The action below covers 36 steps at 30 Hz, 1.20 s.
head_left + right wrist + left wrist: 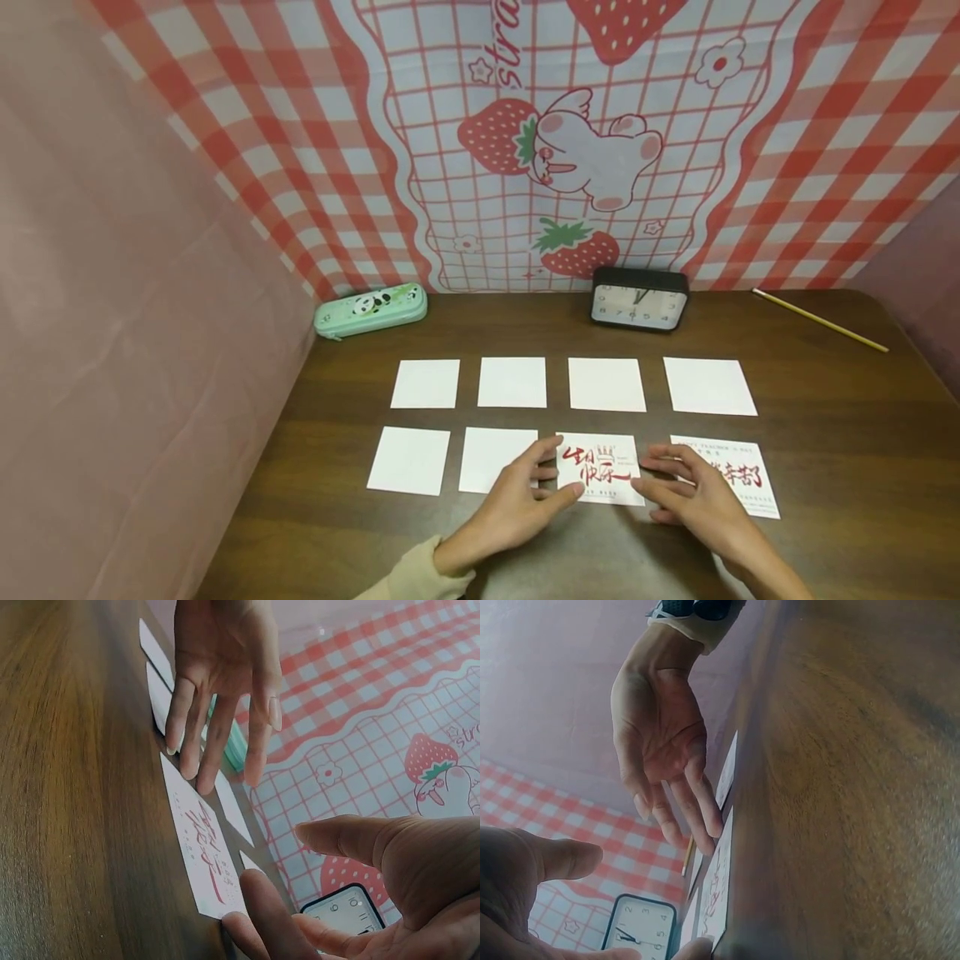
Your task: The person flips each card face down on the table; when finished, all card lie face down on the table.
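Note:
A white card with red brush lettering [598, 487] lies face up in the front row, third from the left. My left hand [517, 500] is at its left edge, fingers spread and loosely bent, thumb over the lower left corner. Across from it, my right hand [693, 496] is by the card's right edge, fingers relaxed and overlapping the neighbouring card in the head view. That neighbour, another red-lettered card [759, 492], lies face up at the row's right end, partly hidden by the right hand. In the right wrist view, the left hand [225, 682] has straight, parted fingers beside the lettered card [191, 832].
Two blank white cards [408, 461] lie left in the front row, the second partly behind the left hand. Several blank cards [512, 382] form the back row. Behind them are a green panda pencil case [371, 311], a black clock [639, 300] and a yellow pencil [821, 321].

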### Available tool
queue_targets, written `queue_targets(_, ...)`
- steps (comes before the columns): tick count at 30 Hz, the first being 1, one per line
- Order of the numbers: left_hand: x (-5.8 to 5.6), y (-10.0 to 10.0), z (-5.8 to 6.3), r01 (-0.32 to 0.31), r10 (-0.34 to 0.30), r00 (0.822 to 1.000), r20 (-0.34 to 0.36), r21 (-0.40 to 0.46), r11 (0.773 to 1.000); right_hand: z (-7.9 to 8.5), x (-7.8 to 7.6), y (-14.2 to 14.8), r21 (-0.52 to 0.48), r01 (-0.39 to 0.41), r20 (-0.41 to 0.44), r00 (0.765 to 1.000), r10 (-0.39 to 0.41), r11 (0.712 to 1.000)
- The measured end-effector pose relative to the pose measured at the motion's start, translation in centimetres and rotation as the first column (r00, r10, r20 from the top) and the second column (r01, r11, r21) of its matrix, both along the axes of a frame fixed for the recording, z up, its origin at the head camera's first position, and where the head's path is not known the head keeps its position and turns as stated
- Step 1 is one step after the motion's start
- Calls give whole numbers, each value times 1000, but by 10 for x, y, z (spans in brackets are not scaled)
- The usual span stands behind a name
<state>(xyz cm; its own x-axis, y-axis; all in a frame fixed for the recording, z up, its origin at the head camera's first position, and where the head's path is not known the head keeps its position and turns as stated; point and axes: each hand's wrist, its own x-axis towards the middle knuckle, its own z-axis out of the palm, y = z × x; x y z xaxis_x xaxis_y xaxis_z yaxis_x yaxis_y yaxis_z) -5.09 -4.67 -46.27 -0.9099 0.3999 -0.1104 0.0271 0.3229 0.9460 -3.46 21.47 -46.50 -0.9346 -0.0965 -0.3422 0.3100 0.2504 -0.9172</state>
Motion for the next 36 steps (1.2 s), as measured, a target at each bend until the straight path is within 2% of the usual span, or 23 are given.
queue_targets(23, -3, 2, -1, -15, 15, 1000, 16, 9, 1000, -4, -5, -3, -117, 115, 122, 987, -100, 986)
queue_targets(30, -5, 1, 0, 10, -9, 1000, 18, -20, 1000, -3, -8, -1, -120, 119, 103, 989, -107, 986)
queue_targets(36, -3, 2, 3, -2, 3, 1000, 23, -33, 999, -3, -10, 3, -136, 124, 70, 991, -115, 983)
